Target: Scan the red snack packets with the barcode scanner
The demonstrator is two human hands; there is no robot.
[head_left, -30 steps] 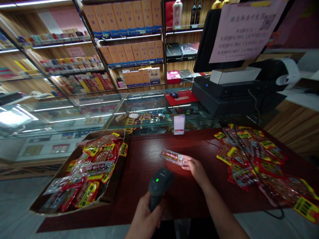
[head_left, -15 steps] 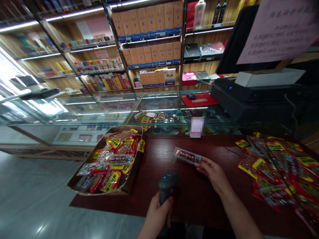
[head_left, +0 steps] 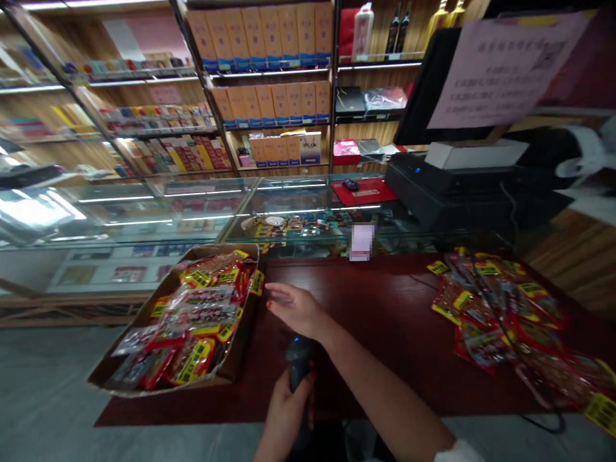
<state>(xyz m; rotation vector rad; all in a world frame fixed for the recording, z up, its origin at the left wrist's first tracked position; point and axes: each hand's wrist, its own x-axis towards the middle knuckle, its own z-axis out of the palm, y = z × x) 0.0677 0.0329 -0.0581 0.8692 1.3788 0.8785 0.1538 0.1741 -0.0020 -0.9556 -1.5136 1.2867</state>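
My left hand (head_left: 285, 407) is wrapped round the handle of a dark barcode scanner (head_left: 299, 359), which has a small blue light on its head. My right hand (head_left: 296, 311) is beside the right rim of a cardboard box (head_left: 248, 321), its fingers apart and nothing seen in them. Inside the box lie several snack packets (head_left: 192, 359) with red and yellow labels. On top of these are clear narrow packets with dark print, one of them a long packet (head_left: 205, 316).
More snack packets (head_left: 486, 308) are heaped on the right of the dark red table (head_left: 366, 308), with a black cable across them. Behind stand a glass counter (head_left: 289, 186), a monitor (head_left: 426, 90) with a pink paper sheet, and shelves of boxes.
My right hand has moved left across the table to the box and let go of the narrow packet, which now lies on the pile there. The left hand still holds the scanner.
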